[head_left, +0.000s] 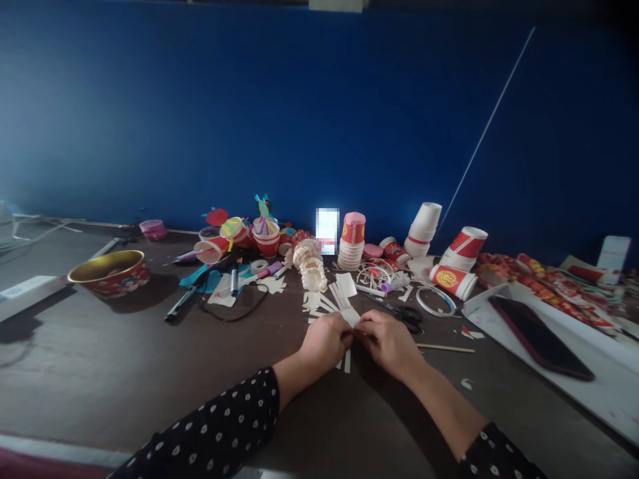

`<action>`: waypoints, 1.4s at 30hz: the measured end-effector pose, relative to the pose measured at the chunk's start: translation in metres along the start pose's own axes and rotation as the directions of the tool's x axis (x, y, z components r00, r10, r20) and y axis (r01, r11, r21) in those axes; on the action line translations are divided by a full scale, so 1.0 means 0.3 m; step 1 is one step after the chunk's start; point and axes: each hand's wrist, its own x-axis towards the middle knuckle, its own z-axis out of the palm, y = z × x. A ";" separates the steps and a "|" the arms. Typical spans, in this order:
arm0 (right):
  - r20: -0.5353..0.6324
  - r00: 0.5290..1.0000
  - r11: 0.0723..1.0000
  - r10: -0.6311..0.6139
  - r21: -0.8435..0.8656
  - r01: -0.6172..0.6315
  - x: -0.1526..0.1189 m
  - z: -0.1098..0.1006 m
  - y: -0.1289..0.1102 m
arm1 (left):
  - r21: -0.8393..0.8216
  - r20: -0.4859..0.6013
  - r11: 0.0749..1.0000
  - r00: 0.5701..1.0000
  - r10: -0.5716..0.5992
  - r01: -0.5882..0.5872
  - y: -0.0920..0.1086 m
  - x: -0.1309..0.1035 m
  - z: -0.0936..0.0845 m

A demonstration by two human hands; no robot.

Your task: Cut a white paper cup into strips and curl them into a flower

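Near the middle of the table, my left hand and my right hand meet fingertip to fingertip. Both are closed, pinching a white paper piece whose cut strips fan out in several directions. The fingers hide its near part, though some strips show below them. Just beyond lies a ruffled white paper roll with red patterned paper at its far end. Black scissors rest to the right of my right hand, close to a thin wooden stick.
Stacked paper cups and decorated cups line the blue wall. A gold-lined bowl and a utility knife are at left. To the right are a tape roll and a dark phone on a white tray.
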 end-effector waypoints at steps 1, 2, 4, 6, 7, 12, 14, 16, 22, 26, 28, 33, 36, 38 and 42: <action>0.003 1.000 1.000 -0.002 0.002 0.002 0.000 0.000 0.001 | 0.005 0.004 1.000 1.000 -0.010 0.010 0.002 0.000 -0.002; 0.007 1.000 1.000 -0.004 0.007 0.004 0.000 0.000 0.003 | 0.010 0.005 1.000 1.000 -0.020 0.019 0.004 0.000 -0.004; 0.014 1.000 1.000 -0.006 0.019 0.006 0.002 0.000 0.004 | 0.018 0.009 0.999 0.999 -0.030 0.030 0.007 0.000 -0.006; 0.011 1.000 1.000 0.000 0.028 0.000 0.004 0.001 0.003 | 0.019 0.015 0.999 0.999 -0.031 0.030 0.008 -0.001 -0.008; 0.008 1.000 0.999 0.002 0.032 -0.003 0.005 0.002 0.002 | 0.022 0.021 0.999 0.999 -0.033 0.033 0.010 -0.001 -0.009; 0.003 1.000 0.999 0.008 0.046 -0.008 0.006 0.004 -0.001 | 0.047 0.021 0.997 0.998 -0.057 0.056 0.020 -0.007 -0.012; 0.016 1.000 0.997 -0.005 0.078 0.004 0.004 0.000 0.005 | 0.049 0.017 0.997 0.998 -0.054 0.053 0.021 -0.008 -0.012; 0.040 0.999 0.990 -0.028 0.136 0.023 0.002 -0.008 0.017 | 0.056 0.017 0.997 0.998 -0.059 0.058 0.021 -0.007 -0.010; 0.039 0.998 0.963 -0.058 0.265 0.046 -0.004 -0.029 0.038 | 0.064 0.012 0.996 0.998 -0.066 0.065 0.021 -0.003 -0.013; 0.025 0.999 0.966 -0.043 0.256 0.035 -0.001 -0.030 0.031 | 0.065 0.030 0.994 0.996 -0.085 0.083 0.020 -0.004 -0.013; 0.025 0.999 0.968 -0.034 0.248 0.027 -0.001 -0.028 0.028 | 0.065 0.028 0.995 0.996 -0.082 0.080 0.017 -0.004 -0.011; 0.026 0.999 0.972 -0.024 0.235 0.018 -0.002 -0.026 0.025 | 0.025 0.026 0.996 0.996 -0.083 0.083 0.015 -0.004 -0.009; 0.032 0.999 0.972 -0.023 0.235 0.015 -0.003 -0.027 0.023 | 0.006 0.023 0.997 0.997 -0.079 0.079 0.017 -0.003 -0.007; 0.040 0.999 0.967 -0.027 0.254 0.016 -0.002 -0.029 0.023 | 0.023 0.013 0.997 0.997 -0.071 0.071 0.018 -0.002 -0.004; 0.062 0.997 0.961 -0.043 0.276 0.025 -0.001 -0.035 0.026 | 0.045 0.011 0.997 0.997 -0.070 0.070 0.018 0.001 0.003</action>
